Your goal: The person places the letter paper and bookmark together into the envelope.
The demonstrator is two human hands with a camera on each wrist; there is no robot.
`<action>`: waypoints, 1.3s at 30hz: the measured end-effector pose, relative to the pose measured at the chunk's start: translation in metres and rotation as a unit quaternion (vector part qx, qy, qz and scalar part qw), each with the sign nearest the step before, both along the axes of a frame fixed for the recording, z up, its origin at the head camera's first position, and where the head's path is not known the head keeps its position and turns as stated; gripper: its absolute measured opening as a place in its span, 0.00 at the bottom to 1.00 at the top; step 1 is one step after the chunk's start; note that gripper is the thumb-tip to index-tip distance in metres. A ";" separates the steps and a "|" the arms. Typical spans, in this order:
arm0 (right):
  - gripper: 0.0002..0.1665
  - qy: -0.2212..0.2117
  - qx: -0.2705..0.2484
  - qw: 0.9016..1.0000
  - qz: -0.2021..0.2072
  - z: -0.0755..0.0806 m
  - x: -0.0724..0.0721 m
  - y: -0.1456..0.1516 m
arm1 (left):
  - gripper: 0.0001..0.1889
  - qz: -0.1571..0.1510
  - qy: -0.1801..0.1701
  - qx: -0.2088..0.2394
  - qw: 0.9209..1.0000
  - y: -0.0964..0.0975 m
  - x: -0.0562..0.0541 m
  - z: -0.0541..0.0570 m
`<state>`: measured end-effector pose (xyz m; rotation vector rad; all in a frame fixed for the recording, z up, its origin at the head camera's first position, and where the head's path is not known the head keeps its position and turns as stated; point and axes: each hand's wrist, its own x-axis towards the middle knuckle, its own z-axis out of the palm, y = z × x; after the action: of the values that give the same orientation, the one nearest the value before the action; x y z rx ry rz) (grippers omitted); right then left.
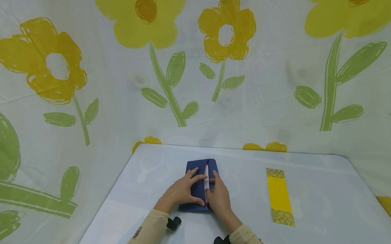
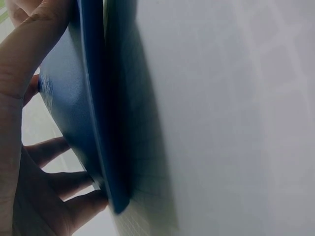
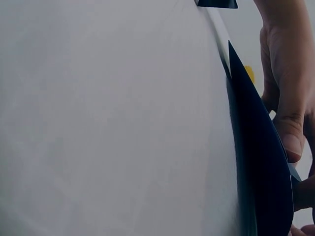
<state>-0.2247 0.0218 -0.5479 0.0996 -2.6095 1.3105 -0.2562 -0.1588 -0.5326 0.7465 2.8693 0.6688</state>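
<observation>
A dark blue folded card [image 1: 199, 190] lies upright to my view on the table, its flaps partly raised. Between the flaps shows a narrow white strip [image 1: 207, 179] with red at both ends. My left hand [image 1: 183, 190] rests on the left flap with fingers spread, index fingertip at the white strip and thumb near the bottom edge. My right hand [image 1: 219, 196] pinches the right flap by the strip, thumb on the near side. In the right wrist view, the thumb lies along the raised blue flap [image 3: 263, 162]. The left wrist view shows the card's edge [image 2: 98, 118] from below.
To the right, a yellow paper band [image 1: 279, 197] with patterned gold ends lies flat on the white table [image 1: 243, 185]. Flower-printed cloth [image 1: 271, 80] hangs behind the table and along the left. Small black wrist cameras [image 1: 174, 223] sit at both cuffs.
</observation>
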 end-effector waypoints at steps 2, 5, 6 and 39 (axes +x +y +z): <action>0.42 -0.001 -0.005 1.000 0.002 0.000 0.000 -0.001 | 0.51 -0.001 0.002 0.000 1.000 0.000 0.000 0.000; 0.42 -0.002 -0.010 1.000 0.003 0.000 0.000 -0.002 | 0.51 -0.002 0.003 0.001 1.000 -0.001 0.000 0.000; 0.42 -0.002 -0.013 1.000 0.004 0.000 0.000 -0.002 | 0.50 -0.003 0.004 0.002 1.000 -0.001 0.000 0.000; 0.39 -0.014 -0.009 1.000 0.024 -0.003 0.000 0.004 | 0.50 -0.005 0.008 0.003 1.000 0.001 0.003 0.002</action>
<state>-0.2244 0.0254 -0.5505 0.1441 -2.6331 1.3609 -0.2530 -0.1583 -0.5305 0.7693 2.8783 0.6729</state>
